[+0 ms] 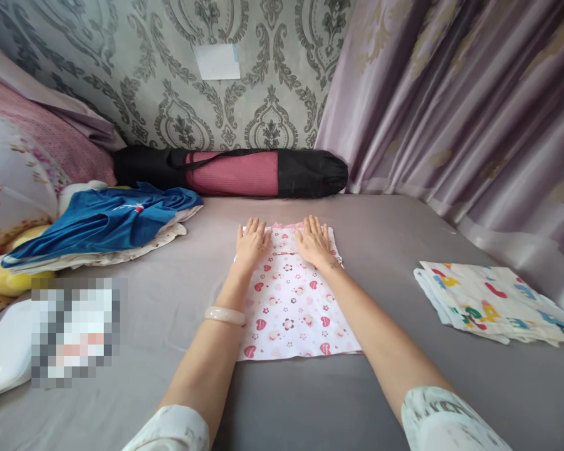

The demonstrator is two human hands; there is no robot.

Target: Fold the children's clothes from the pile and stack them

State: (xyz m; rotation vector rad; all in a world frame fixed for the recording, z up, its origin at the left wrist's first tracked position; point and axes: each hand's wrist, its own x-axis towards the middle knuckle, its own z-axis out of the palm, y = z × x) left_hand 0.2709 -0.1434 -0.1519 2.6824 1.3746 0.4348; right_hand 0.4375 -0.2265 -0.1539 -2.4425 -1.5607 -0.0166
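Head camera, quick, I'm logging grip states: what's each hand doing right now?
Left hand: open, laid flat on the printed cloth, not gripping.
Right hand: open, laid flat on the same cloth, not gripping.

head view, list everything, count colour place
printed garment: 1, white-pink, centre
cloth pile: 1, multicoloured, right
blue garment: 1, blue, left
yellow object: 1, yellow, left
wall: 1, grey, back
rolled bag: 1, black-pink, by wall
paper: 1, white, on wall
curtain: 1, purple, right
floral cloth: 1, white, left
pink cloth: 1, pink, left
device: 1, white, lower left
pixelated item: 1, whitish, beside device
sheet: 1, grey, underneath
bangle: 1, white, left forearm
sleeves: 2, pale, bottom
left hand: 1, on garment
right hand: 1, on garment
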